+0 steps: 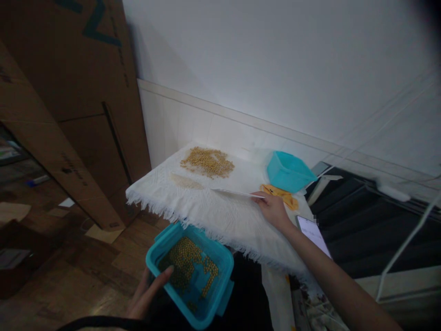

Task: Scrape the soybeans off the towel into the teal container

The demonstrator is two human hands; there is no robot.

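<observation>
I saw the left hand (151,292) clutching a blue tub (227,266) of yellowish beans (184,257), the right hand (274,209) pinching a thin white sheet (237,192) over the fringed cloth (220,216).

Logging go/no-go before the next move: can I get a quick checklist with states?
1. Left hand holding the turquoise tub of soybeans: ok, thumb over the rim.
2. Tub level: cannot tell from this angle.
3. Right hand holding the thin white card: ok, pinched at one end.
4. Card touching the white tablecloth: cannot tell.
5. Soybean pile away from the fringed front edge: ok, toward the wall.
6. Phone away from the right arm: not ok, right beside the forearm.
</observation>
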